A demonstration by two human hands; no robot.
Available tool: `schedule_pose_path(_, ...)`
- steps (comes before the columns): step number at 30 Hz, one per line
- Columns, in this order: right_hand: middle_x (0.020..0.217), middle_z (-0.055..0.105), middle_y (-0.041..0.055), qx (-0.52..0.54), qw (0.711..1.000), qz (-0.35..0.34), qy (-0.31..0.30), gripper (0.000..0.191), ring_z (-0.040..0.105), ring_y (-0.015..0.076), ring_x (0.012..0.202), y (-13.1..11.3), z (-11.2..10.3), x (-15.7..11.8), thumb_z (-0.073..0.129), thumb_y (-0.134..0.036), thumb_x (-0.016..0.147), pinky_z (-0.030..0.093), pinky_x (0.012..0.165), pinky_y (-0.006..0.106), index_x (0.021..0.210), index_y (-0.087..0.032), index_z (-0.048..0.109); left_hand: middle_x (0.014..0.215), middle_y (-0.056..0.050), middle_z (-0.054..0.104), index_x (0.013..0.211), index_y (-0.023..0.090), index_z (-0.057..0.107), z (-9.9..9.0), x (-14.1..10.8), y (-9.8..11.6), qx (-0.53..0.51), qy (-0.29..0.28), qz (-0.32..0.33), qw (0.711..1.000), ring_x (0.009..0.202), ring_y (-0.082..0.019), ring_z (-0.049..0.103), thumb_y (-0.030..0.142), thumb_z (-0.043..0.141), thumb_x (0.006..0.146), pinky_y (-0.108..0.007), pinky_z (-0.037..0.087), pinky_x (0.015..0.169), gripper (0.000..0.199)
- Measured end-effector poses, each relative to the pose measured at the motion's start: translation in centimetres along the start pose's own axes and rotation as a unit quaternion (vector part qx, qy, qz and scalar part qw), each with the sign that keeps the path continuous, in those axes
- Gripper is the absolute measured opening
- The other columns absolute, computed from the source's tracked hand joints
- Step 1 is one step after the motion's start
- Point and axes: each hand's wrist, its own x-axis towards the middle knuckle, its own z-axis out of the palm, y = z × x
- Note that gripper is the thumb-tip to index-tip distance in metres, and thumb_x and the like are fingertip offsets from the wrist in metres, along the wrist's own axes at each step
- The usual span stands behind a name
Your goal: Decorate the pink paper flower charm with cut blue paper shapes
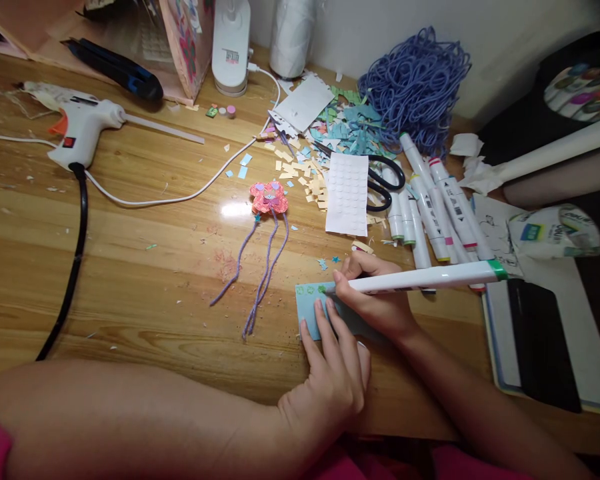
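My right hand [377, 293] is closed round a white marker with a green end [425, 277]. Its tip touches a small piece of blue paper [307, 308] near the top edge, beside a short row of green marks. My left hand [333, 363] lies on the lower part of that paper with its fingers stretched and spread. The right end of the paper is hidden beneath my hands. Just left and above, a pink craft piece with purple cord strands [269, 198] rests on the wooden table [145, 267].
A white glue gun [80, 120] and a utility knife [117, 70] lie at the left. Paper scraps, black-handled scissors [387, 173], several markers [433, 207] and a heap of purple cord [415, 87] crowd the back. Tape [555, 230] and a notebook [500, 347] are at right.
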Motion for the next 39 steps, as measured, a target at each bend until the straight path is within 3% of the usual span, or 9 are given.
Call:
schedule_pose_path(26, 0.053, 0.048, -0.0041, 0.003, 1.0, -0.004, 0.012, 0.032, 0.042, 0.0117, 0.049, -0.19, 0.05, -0.32, 0.065, -0.029, 0.078, 0.033, 0.049, 0.027, 0.057, -0.022, 0.042, 0.112, -0.022, 0.066, 0.097, 0.006, 0.062, -0.28, 0.12, -0.49, 0.001, -0.009, 0.022, 1.0, 0.102, -0.036, 0.064, 0.02, 0.046, 0.092, -0.043, 0.06, 0.073, 0.022)
schedule_pose_path(39, 0.057, 0.057, -0.0019, -0.023, 0.999, 0.022, -0.025, 0.031, 0.049, 0.0141, 0.052, -0.87, 0.37, -0.11, 0.071, -0.037, 0.074, 0.038, 0.048, 0.027, 0.059, -0.022, 0.05, 0.113, -0.021, 0.066, 0.095, 0.006, 0.063, -0.22, 0.05, 0.07, -0.02, -0.016, -0.001, 1.0, 0.103, -0.037, 0.063, 0.017, 0.047, 0.091, -0.045, 0.059, 0.074, 0.019)
